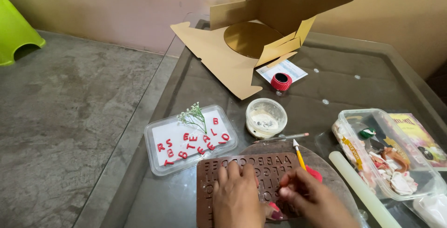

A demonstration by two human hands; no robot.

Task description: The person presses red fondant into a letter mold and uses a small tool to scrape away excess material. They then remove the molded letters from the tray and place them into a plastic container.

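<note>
Directly under both hands' grip [237, 195]: brown letter mould [260, 172].

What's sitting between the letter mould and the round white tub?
A thin pencil-like tool lies between the brown letter mould and the round white tub, in the head view.

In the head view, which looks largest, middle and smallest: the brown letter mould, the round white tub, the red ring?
1. Brown letter mould, partly covered by both hands and nearest the camera.
2. Round white tub.
3. Red ring, farthest away, so its real size is less sure.
</note>
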